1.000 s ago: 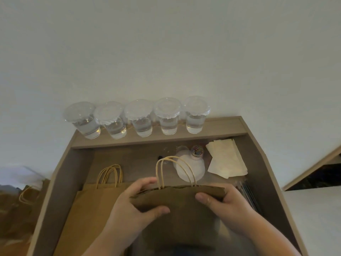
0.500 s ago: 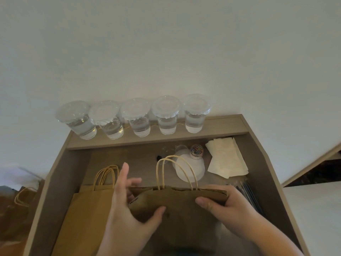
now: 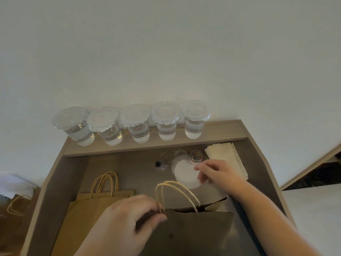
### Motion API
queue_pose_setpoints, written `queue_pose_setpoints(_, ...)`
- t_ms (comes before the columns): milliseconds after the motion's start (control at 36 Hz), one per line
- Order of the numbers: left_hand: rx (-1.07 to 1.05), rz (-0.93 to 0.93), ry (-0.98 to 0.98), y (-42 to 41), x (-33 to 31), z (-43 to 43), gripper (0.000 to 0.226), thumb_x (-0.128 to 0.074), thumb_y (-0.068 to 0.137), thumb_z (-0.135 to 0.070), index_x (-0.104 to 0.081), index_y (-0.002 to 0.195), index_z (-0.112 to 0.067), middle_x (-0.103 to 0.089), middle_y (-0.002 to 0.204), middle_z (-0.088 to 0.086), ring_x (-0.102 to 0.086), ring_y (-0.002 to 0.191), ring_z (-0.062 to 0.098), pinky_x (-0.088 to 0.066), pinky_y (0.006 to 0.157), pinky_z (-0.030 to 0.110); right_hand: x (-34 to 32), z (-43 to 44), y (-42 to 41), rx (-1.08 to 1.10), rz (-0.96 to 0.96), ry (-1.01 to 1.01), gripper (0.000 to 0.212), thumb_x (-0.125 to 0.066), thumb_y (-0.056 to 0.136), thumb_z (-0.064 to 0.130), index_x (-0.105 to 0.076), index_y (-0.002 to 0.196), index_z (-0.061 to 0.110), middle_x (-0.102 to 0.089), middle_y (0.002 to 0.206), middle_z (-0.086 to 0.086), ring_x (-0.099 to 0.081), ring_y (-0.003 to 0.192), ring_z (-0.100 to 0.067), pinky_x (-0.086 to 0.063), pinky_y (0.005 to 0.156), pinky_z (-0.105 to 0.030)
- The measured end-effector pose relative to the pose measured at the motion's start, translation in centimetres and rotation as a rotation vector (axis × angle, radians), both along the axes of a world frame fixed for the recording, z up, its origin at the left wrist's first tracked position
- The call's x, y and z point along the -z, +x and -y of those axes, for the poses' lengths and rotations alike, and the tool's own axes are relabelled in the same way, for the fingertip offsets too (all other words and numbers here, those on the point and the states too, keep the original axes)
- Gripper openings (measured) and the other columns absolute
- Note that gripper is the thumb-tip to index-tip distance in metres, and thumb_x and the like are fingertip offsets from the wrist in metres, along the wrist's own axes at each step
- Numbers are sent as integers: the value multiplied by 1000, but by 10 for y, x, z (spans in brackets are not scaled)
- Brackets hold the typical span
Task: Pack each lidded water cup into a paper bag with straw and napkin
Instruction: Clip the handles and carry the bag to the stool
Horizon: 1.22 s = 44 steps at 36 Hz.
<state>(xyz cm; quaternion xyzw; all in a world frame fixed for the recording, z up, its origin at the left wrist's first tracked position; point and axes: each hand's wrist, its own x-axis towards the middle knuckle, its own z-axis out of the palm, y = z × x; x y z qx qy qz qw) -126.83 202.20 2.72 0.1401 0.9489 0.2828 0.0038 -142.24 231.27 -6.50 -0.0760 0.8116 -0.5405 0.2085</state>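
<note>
Head view: the left hand (image 3: 129, 217) has its grip closed on the near-left top edge of the dark paper bag (image 3: 193, 235), thumb and fingers pinching the rim beside the handles (image 3: 177, 193), which stand up. The right hand (image 3: 219, 172) hovers over a white round disc (image 3: 182, 174), its grip loose and holding nothing. Five lidded water cups (image 3: 140, 124) stand in a row on the far ledge (image 3: 225, 131). The napkins (image 3: 228, 154) lie far right on the desk (image 3: 129, 169), beside a tub of paper clips (image 3: 196, 156). Flat bags (image 3: 92, 207) lie at the left.
</note>
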Motion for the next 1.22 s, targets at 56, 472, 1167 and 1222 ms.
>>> queue_pose_setpoints(56, 9, -67, -21, 1, 5, -1, 24, -56, 93, -62, -65, 86, -41, -62, 90, -32, -63, 81, -8, -51, 72, 12, 23, 11, -24, 172, -64, 237, 17, -63, 105, 32, -78, 110, 30, -77, 90, 5, -74, 90, -13, -61, 89, -35)
queue_pose_setpoints(472, 6, -116, 144, 2, 20, 2, 25, -62, 98, -60, -72, 93, -38, -64, 94, -30, -65, 87, -8, -54, 73, 11, 79, 29, -108, 252, -106, 708, 14, -69, 91, 43, -76, 87, 32, -72, 94, 2, -68, 86, -24, -58, 74, -34)
queue_pose_setpoints(1167, -67, -56, 185, 8, 17, 1, 34, -59, 94, -66, -76, 95, -36, -67, 95, -26, -67, 87, -3, -57, 73, 20, 91, 34, -100, 408, -259, 471, 19, -66, 89, 22, -83, 95, 29, -80, 94, 5, -70, 90, -25, -50, 71, -29)
queue_pose_setpoints(1222, -69, -63, 179, 9, 17, 0, 28, -63, 94, -61, -75, 94, -36, -66, 94, -27, -67, 87, -4, -56, 73, 19, 92, 33, -99, 412, -285, 467, 18, -65, 90, 20, -82, 94, 27, -79, 90, 3, -69, 87, -27, -46, 68, -28)
